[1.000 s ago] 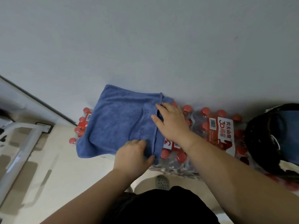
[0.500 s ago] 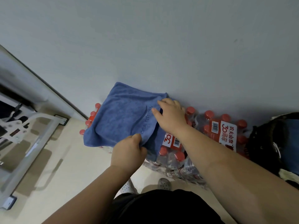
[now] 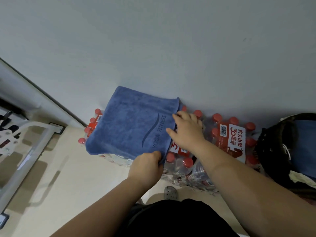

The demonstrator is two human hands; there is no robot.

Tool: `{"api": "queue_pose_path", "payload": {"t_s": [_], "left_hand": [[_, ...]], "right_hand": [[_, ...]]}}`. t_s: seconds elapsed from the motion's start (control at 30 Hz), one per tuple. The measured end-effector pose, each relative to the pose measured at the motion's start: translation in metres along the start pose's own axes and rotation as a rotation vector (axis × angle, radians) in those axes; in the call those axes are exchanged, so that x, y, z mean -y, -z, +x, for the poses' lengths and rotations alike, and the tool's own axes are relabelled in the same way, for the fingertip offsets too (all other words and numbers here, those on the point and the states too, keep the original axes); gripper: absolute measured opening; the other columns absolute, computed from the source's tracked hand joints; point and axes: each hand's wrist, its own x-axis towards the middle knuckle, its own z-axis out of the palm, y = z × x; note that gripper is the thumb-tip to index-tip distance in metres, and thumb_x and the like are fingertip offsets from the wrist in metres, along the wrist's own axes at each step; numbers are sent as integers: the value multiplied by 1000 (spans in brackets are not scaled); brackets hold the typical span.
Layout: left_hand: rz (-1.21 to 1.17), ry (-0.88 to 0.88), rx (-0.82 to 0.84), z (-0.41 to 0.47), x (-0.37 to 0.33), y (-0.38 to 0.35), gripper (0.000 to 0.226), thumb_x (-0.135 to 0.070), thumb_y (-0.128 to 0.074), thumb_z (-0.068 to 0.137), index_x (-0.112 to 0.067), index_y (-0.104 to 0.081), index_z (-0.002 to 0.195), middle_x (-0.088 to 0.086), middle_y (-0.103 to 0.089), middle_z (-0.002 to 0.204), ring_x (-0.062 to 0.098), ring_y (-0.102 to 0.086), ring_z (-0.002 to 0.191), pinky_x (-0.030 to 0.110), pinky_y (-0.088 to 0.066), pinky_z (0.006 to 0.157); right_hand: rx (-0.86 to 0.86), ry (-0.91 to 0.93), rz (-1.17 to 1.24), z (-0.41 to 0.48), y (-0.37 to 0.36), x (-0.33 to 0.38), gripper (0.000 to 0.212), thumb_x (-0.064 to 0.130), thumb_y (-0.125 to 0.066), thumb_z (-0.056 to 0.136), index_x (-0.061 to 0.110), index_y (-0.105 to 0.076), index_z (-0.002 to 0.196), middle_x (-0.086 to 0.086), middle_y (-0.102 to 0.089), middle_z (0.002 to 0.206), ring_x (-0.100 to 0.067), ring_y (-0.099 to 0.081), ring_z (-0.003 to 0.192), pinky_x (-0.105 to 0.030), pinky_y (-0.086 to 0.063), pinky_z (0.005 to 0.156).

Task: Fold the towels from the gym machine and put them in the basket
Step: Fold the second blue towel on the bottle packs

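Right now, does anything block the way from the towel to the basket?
Nothing visible does. The towel lies on the water bottles; between it and the basket are only more bottles and the right hand.

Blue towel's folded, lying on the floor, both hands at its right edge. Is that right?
No. The head view shows the blue towel on the packed water bottles, not the floor. It is folded, with the left hand and right hand at its right edge.
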Motion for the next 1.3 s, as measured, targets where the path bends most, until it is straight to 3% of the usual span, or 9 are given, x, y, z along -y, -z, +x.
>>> {"api": "queue_pose_path", "payload": {"t_s": [0.13, 0.3, 0.43, 0.57, 0.67, 0.77, 0.93, 1.13, 1.3], "left_hand": [[2, -55, -33, -3, -1, 8, 46, -54, -48, 90, -16, -47, 63, 2, -53, 56, 23, -52, 56, 35, -41, 50], [29, -16, -215, 6, 30, 32, 22, -38, -56, 87, -21, -56, 73, -3, -55, 72, 20, -54, 66, 39, -50, 60], [161, -52, -329, 21, 67, 59, 27, -46, -61, 84, -25, -61, 101, 0, -61, 104, 22, -57, 94, 41, -51, 81], [394, -50, -87, 41, 109, 76, 78, -70, -37, 90, -27, -23, 153, 5, -14, 165, 31, -12, 151, 54, -11, 121], [426, -113, 84, 42, 133, 71, 88, -78, -13, 90, -27, 11, 156, 0, 17, 164, 25, 16, 151, 55, 2, 122], [420, -207, 102, 27, 145, 63, 92, -83, -9, 87, -28, 17, 155, 1, 23, 162, 26, 21, 149, 54, 9, 121], [422, -371, 32, -2, 166, 61, 86, -81, -20, 89, -25, -29, 155, 6, -24, 162, 35, -26, 147, 59, -14, 119], [345, -550, -33, -9, 181, 78, 55, -69, -35, 91, -29, -59, 121, -3, -57, 133, 24, -56, 113, 46, -43, 102], [215, -554, -88, 13, 182, 96, 40, -54, -46, 92, -26, -58, 118, -5, -61, 117, 22, -58, 99, 40, -51, 87]], "right_hand": [[-66, 17, -83, -7, -4, 13, 73, 63, -40, 95, 25, -25, 156, -10, -13, 163, -34, -11, 149, -54, -12, 119], [36, 139, -107, 4, -8, 41, 75, 64, -28, 99, 23, -10, 159, -7, 9, 167, -29, 13, 153, -56, 6, 121], [114, 48, -100, 8, -21, 58, 82, 69, -21, 97, 20, 2, 159, -11, 16, 166, -33, 19, 151, -61, 8, 119], [72, -40, -150, -1, -41, 63, 86, 72, -17, 95, 22, 13, 158, -12, 25, 163, -33, 26, 149, -65, 10, 117], [28, -65, -177, -5, -46, 65, 87, 74, -16, 94, 23, 14, 158, -10, 25, 163, -31, 25, 150, -63, 12, 117], [65, -88, -135, -12, -47, 66, 87, 75, -17, 93, 26, 17, 157, -4, 31, 161, -24, 27, 149, -56, 11, 120], [75, -74, -212, -44, -54, 68, 92, 79, 14, 80, 24, 24, 153, 1, 28, 162, -18, 25, 150, -51, 6, 123], [77, -68, -172, -86, -61, 80, 97, 83, 2, 82, 21, 12, 156, 7, 22, 161, -12, 21, 150, -42, 14, 121], [-88, -155, 71, -91, -51, 83, 79, 70, -22, 93, 21, -35, 154, 3, -35, 159, -16, -30, 147, -37, -20, 122]]}}
